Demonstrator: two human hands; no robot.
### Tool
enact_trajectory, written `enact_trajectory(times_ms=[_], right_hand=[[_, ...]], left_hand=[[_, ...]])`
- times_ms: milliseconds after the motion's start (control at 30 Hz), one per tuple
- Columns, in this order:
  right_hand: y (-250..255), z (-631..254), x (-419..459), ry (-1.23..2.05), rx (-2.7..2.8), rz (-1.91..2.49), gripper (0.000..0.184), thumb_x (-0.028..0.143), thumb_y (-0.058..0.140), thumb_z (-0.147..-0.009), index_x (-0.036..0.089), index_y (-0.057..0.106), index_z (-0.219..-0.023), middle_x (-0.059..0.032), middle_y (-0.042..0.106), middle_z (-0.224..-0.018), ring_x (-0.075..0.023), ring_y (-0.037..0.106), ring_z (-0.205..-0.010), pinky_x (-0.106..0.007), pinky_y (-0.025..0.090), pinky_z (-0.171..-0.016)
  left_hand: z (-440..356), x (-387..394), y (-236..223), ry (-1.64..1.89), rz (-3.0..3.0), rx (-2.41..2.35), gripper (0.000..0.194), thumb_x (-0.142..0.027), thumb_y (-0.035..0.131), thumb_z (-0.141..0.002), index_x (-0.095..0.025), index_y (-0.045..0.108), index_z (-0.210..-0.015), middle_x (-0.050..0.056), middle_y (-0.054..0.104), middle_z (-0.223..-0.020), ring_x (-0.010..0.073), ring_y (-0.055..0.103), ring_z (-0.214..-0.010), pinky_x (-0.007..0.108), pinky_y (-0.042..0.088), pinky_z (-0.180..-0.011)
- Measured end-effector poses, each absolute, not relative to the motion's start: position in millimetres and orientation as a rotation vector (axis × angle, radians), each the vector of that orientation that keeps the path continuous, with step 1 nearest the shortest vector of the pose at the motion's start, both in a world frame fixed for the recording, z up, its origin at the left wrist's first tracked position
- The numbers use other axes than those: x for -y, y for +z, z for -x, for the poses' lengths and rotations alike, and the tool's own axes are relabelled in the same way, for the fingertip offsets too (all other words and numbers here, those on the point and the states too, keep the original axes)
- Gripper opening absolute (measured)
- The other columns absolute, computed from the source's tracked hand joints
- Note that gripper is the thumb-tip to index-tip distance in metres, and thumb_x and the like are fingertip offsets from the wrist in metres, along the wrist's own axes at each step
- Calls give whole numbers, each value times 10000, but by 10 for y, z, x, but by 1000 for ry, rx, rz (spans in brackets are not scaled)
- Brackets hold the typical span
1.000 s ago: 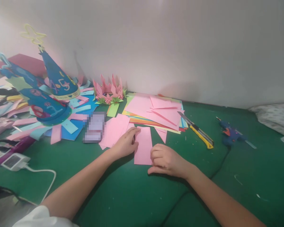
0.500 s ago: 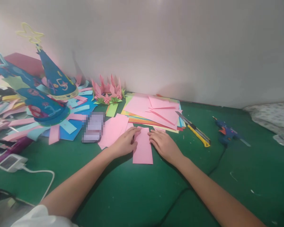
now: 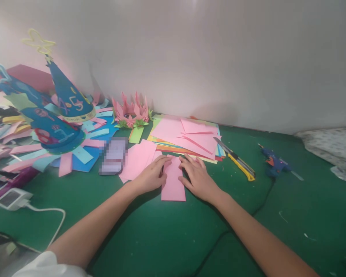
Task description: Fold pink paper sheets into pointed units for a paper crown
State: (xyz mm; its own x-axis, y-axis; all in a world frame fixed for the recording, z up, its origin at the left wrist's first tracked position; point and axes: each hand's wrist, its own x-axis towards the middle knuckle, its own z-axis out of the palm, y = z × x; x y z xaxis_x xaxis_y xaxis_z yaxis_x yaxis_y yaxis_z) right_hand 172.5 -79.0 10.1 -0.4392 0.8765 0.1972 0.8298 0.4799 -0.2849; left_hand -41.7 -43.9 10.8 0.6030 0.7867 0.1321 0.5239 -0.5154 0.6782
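The left fingers and right fingers face each other across a small gap, gently bent, backs upward. The left thumb and right thumb stand apart from their fingers, nearer the body. Behind the fingers, the left wrist and right wrist look almost straight; the bare left forearm and right forearm slope back, spreading wider.

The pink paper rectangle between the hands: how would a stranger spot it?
On the green table, find the coloured paper stack near the wall. Just in front lies the pink rectangle. Unlike the pink sheets to its left, it lies between the left hand and right hand.
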Motion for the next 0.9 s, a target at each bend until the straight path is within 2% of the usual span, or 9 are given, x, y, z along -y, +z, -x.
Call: enact_trajectory(times_ms=[100,267,400,433,500,600,700,833,900], right_hand=[[130,-1776,806,242,2455,1417,301,429,512,-863,224,524,-1083,-109,468,-1370,-298,267,-1355,-595,202,-1050],[204,-1845,879,319,2568,1324,802,693,628,-633,243,433,-1267,-144,326,-1453,-347,205,-1363,-623,144,-1058],[187,-1845,905,361,2581,1245,927,762,613,-567,244,401,-1305,-156,325,-1447,-365,208,-1353,-630,125,-1058],[170,-1845,903,363,2553,1233,902,758,598,-593,244,398,-1307,-155,345,-1432,-360,236,-1342,-622,145,-1057],[133,-1847,890,351,2444,1223,739,686,537,-732,235,399,-1301,-150,409,-1379,-329,319,-1299,-580,222,-1046],[93,-1849,866,280,2218,1246,392,404,385,-937,229,419,-1285,-125,535,-1217,-262,465,-1156,-488,348,-977],[77,-1846,850,295,2073,1259,371,213,327,-948,245,425,-1304,-80,623,-1002,-221,560,-965,-416,433,-875],[80,-1836,845,408,2036,1159,335,181,406,-916,270,528,-1216,-52,658,-1061,-204,593,-973,-375,474,-855],[90,-1831,846,412,2055,1092,279,184,449,-899,280,602,-1112,-32,676,-1064,-200,603,-989,-378,473,-882]], left_hand=[[410,447,99,580,-2227,-1058,554,-71,448,-756,-182,415,-1297,86,399,-1390,227,473,-1198,382,446,-1000],[413,451,104,586,-2203,-1065,561,-72,457,-745,-163,412,-1296,93,411,-1378,219,495,-1159,353,471,-947],[413,433,84,616,-2127,-1060,544,-80,469,-730,-187,450,-1263,79,420,-1363,170,569,-949,302,503,-808],[409,425,74,650,-2073,-1063,536,-84,476,-722,-188,462,-1248,81,428,-1347,144,572,-853,289,503,-757],[395,410,59,752,-1895,-1073,522,-95,496,-705,-172,477,-1221,90,468,-1270,93,524,-681,259,480,-649],[372,398,68,845,-1518,-1052,538,-151,543,-715,-158,454,-1246,29,550,-933,62,432,-567,211,395,-545],[356,415,112,840,-1255,-950,582,-240,609,-728,-177,431,-1279,-60,443,-657,61,397,-538,192,332,-532],[333,465,160,866,-1143,-837,631,-304,666,-720,-187,422,-1290,-83,371,-592,62,386,-531,187,316,-530],[318,486,168,873,-1217,-840,598,-343,648,-753,-190,426,-1287,-63,422,-624,71,418,-554,196,350,-545]])
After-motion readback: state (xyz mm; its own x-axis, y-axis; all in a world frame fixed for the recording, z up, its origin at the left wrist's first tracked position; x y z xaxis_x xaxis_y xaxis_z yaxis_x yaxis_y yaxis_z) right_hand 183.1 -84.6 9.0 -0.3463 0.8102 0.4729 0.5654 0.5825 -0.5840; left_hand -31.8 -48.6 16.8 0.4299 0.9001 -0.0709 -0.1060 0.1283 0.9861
